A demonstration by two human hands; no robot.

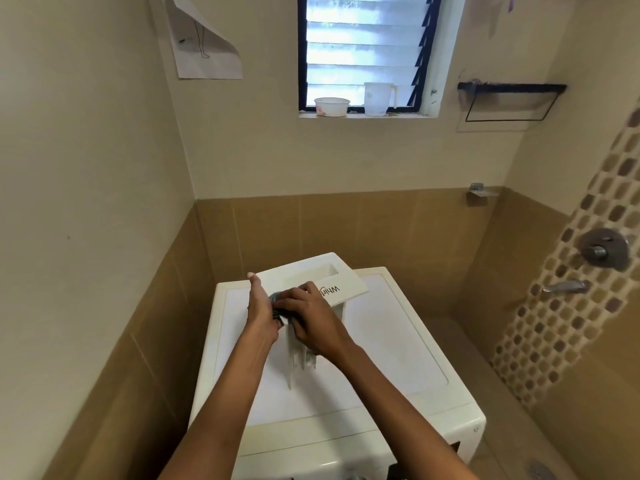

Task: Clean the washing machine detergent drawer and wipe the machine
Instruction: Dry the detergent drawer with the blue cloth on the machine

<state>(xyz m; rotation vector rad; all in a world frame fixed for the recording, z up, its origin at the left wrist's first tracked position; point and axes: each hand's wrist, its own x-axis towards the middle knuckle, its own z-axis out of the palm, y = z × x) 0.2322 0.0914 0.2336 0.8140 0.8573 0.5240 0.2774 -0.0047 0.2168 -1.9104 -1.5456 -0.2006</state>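
Drawer [304,271]: white, pulled out of its slot and lying on top of the washer [381,358], toward the back left of the lid, its far end overhanging the washer's back edge. Its front panel [346,289], bearing partly covered lettering, is pointing to the right, and its ribbed underside is facing the person. Left hand [259,306]: lying against the drawer's left side with the thumb stretching straight up along the edge; the fingers are hiding behind the right hand, so whether they are gripping cannot be told. Right hand [311,317]: curling its fingers over a dark cloth [277,299] and pressing it onto the drawer, just beside the left hand. Washer: white, standing in a corner of tan-tiled walls, its top panel showing below the forearms. Window [363,53]: louvred, black-framed, sitting high on the back wall; a white bowl [331,106] and a clear jug [377,98] are standing on its sill, the bowl to the left. Paper [204,43]: hanging on the wall left of the window, one corner curling. Rack [509,98]: black, mounted right of the window. Valve [604,249] and spout [564,286]: sitting on the right wall, touching a mosaic strip [554,323].
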